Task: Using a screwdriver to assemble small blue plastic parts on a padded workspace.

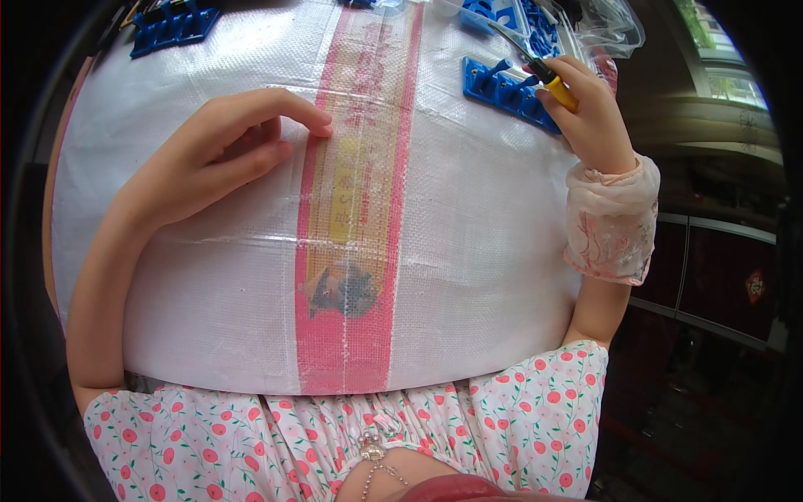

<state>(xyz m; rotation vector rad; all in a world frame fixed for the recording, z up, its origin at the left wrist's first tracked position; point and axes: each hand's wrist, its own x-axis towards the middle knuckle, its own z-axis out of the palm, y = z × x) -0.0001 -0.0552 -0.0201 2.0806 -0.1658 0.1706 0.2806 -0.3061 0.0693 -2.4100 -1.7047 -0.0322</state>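
Note:
My left hand point(226, 151) rests on the white woven plastic sheet point(477, 243) that covers the table, fingers loosely curled, the index fingertip touching the edge of the sheet's red and yellow printed stripe point(351, 217). It holds nothing. My right hand point(590, 117) is raised at the upper right and grips a small tool with a yellow and black handle point(556, 84). The tool's thin metal tip points up and left, over a blue plastic part point(506, 88) with several pegs that lies on the sheet just left of the hand.
More blue plastic parts lie at the top left point(171, 25) and top middle point(510, 17). A clear plastic bag point(606, 29) sits at the top right. Dark cabinets point(711, 276) stand to the right of the table. A gauzy pink cuff point(611, 222) covers my right wrist.

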